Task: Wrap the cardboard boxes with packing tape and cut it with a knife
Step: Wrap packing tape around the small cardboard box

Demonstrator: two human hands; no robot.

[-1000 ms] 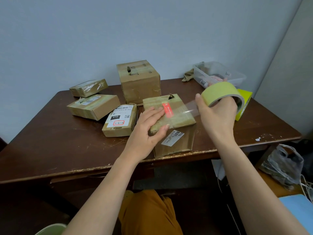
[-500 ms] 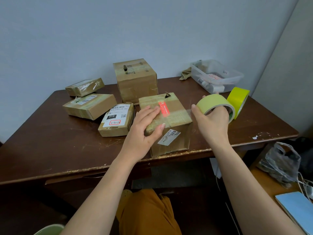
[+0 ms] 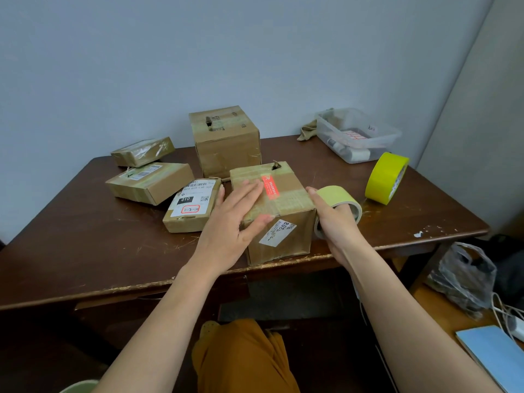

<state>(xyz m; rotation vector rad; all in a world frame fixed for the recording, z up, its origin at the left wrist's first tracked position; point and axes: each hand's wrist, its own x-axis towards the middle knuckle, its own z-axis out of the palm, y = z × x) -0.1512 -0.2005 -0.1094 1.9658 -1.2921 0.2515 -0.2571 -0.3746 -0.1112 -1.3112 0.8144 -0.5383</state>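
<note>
It looks like a plain room in a home or small office used for parcel packing: a scuffed dark wooden tabletop (image 3: 85,251) in a bare corner carries labelled brown cardboard boxes (image 3: 226,140) and a clear plastic storage tub (image 3: 360,137).

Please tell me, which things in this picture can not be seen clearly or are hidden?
Head view only:
- Knife: none visible.
- Tape roll: lower part hidden by right hand.
- Box top: partly covered by left hand, whose fingertips are blurred.
- Label text on small box: mostly too small.
- Clear bin contents: unclear through plastic.
- Blue item: cut by the frame's right edge.
</note>
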